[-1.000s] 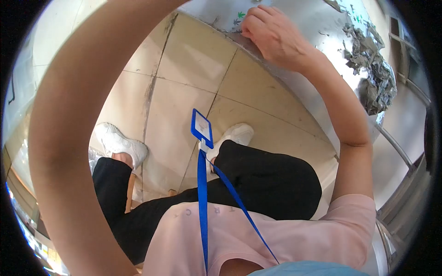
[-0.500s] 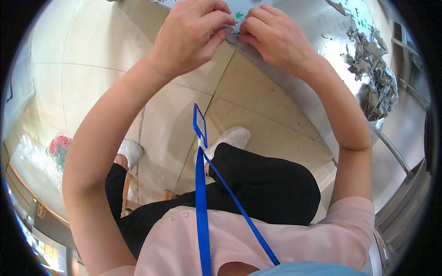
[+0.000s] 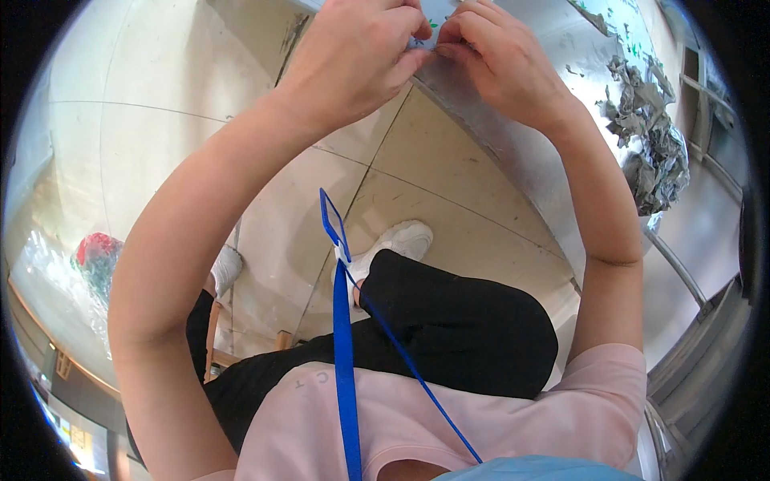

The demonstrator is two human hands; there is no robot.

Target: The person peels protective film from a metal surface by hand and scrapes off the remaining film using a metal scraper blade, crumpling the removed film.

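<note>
At the top of the view, both hands meet over the near edge of a silvery work table (image 3: 513, 152). My left hand (image 3: 373, 60) has its thumb and fingers drawn together in a pinch. Facing it, my right hand (image 3: 501, 64) pinches too, its fingertips almost touching the left ones. Between them shows a bit of white surface with green leaf prints and dark marks (image 3: 427, 36). Whatever the fingertips grip is too small and too covered to make out.
A heap of crumpled grey scraps (image 3: 654, 152) lies on the table at the right, beside a metal rail (image 3: 678, 268). Clear plastic with a red and green bundle (image 3: 98, 252) is at the left. A blue lanyard (image 3: 345, 361) hangs over my lap above the tiled floor (image 3: 321, 200).
Both hands have shifted slightly up and to the right, still close together. The printed patch between them shows less. The lanyard has swung a little to the left.
</note>
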